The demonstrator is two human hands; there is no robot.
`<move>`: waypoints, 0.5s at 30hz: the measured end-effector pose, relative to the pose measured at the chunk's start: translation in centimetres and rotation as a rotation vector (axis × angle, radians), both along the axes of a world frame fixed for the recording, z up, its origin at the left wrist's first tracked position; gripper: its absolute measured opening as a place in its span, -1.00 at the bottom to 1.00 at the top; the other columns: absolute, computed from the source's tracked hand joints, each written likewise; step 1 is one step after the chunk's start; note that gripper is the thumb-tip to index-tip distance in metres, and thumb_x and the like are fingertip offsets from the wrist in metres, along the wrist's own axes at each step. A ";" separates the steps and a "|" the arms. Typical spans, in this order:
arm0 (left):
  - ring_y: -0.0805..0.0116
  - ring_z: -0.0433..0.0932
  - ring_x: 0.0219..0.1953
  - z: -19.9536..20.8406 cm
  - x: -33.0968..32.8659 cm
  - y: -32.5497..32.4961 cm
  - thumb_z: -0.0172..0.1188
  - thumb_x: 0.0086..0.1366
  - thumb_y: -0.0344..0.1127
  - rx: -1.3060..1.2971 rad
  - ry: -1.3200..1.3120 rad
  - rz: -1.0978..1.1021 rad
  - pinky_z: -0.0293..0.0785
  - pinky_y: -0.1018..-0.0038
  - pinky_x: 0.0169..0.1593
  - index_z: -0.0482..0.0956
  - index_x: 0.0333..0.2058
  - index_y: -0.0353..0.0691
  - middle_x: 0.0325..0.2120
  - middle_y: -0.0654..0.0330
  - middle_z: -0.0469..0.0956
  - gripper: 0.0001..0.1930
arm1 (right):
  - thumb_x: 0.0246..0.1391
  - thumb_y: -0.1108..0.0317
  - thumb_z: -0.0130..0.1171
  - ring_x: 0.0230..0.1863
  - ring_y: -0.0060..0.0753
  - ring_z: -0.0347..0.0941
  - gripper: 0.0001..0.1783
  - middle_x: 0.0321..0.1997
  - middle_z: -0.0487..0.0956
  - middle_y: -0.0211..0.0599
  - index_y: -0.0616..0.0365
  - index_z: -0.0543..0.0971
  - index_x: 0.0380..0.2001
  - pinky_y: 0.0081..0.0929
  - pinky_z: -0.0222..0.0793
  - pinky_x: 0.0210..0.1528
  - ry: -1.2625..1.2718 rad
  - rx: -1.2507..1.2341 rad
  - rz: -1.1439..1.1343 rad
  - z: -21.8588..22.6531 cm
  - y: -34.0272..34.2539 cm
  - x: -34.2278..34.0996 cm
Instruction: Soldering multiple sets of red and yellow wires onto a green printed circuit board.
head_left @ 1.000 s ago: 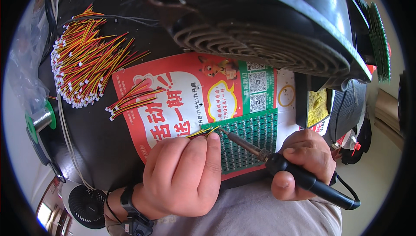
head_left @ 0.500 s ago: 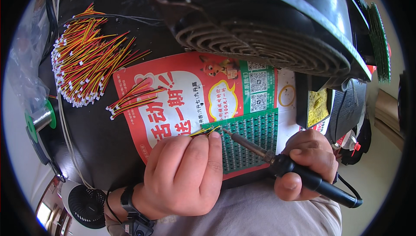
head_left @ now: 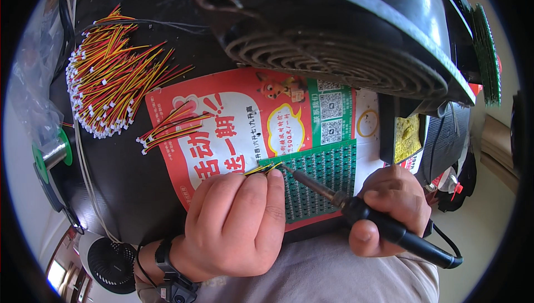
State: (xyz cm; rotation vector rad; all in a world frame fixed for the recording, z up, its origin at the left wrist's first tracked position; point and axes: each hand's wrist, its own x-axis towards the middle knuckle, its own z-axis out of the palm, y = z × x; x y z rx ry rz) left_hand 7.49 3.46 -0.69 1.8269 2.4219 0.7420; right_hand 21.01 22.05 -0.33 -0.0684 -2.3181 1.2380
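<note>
The table (head_left: pixel 105 183) is dark, with a red flyer (head_left: pixel 236 89) spread across the middle of the frame. On the flyer's lower right lies the green board (head_left: pixel 320 186), just right of the frame's centre. At its upper left corner, the left hand (head_left: pixel 233 225) has its fingers closed in a pinch on some thin wires (head_left: pixel 255 171). The right hand (head_left: pixel 392 208), fingers curled round the handle, grips the iron (head_left: pixel 359 211); its tip is at that same corner, though I can't tell if it touches. A heap of wires (head_left: pixel 114 75) fills the upper left, a small bunch (head_left: pixel 175 129) below it. A big black fan (head_left: pixel 334 36) looms upper right, above a yellow sponge (head_left: pixel 408 138). A solder reel (head_left: pixel 54 154) sits at far left, a small fan (head_left: pixel 111 264) lower left.
</note>
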 end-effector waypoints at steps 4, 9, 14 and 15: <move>0.23 0.52 -0.38 -0.1 0.0 0.1 0.29 0.03 -0.55 0.000 -0.010 -0.008 0.55 0.34 -0.37 0.65 -0.35 -0.47 -0.45 0.10 0.52 -0.83 | -0.12 0.30 0.51 -0.72 -0.36 0.41 -0.57 -0.63 0.51 -0.26 0.39 0.51 -0.35 -0.48 0.29 -0.71 0.149 -0.024 -0.109 -0.6 -0.8 0.0; 0.16 0.51 -0.42 -0.2 -0.1 -0.1 0.24 -0.06 -0.57 0.026 -0.023 -0.029 0.46 0.33 -0.40 0.61 -0.23 -0.59 -0.39 0.01 0.54 -0.66 | -0.08 0.28 0.49 -0.73 -0.39 0.38 -0.58 -0.62 0.50 -0.29 0.38 0.51 -0.35 -0.49 0.27 -0.72 0.157 -0.029 -0.134 -0.6 -0.8 -0.1; 0.23 0.51 -0.38 -0.2 -0.1 -0.2 0.29 -0.01 -0.54 0.001 -0.019 0.002 0.55 0.35 -0.35 0.65 -0.33 -0.47 -0.44 0.10 0.51 -0.79 | -0.08 0.28 0.49 -0.73 -0.39 0.37 -0.58 -0.62 0.50 -0.29 0.37 0.51 -0.35 -0.49 0.26 -0.72 0.155 -0.023 -0.125 -1.0 -0.9 0.0; 0.22 0.51 -0.38 -0.3 -0.1 -0.1 0.28 -0.01 -0.54 0.007 -0.032 0.002 0.54 0.35 -0.35 0.65 -0.33 -0.47 -0.43 0.10 0.51 -0.79 | -0.08 0.28 0.48 -0.73 -0.39 0.37 -0.58 -0.62 0.50 -0.29 0.37 0.51 -0.35 -0.48 0.26 -0.72 0.151 -0.015 -0.127 -0.9 -0.9 0.0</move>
